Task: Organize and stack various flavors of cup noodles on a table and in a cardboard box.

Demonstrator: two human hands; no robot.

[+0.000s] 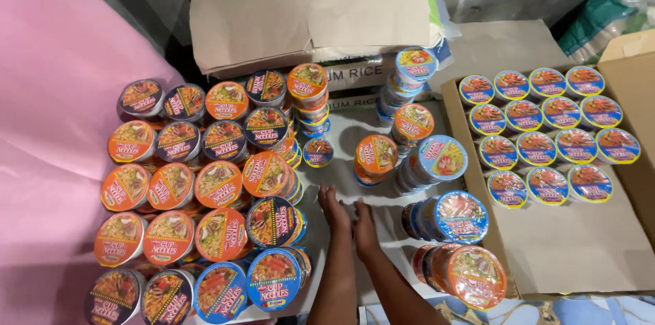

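Note:
My left hand and my right hand lie flat, side by side, palms down on a pale cardboard surface between stacks of instant noodle cups. Neither hand holds anything. To the left stand many stacked cups with orange, dark purple and blue lids. Right of my hands, several stacks lean over: blue-lidded ones and an orange-lidded one. A single small cup stands just beyond my fingertips.
An open cardboard box on the right holds several rows of blue-lidded cups. A folded brown carton lies on top of sacks at the back. A pink sheet covers the left side.

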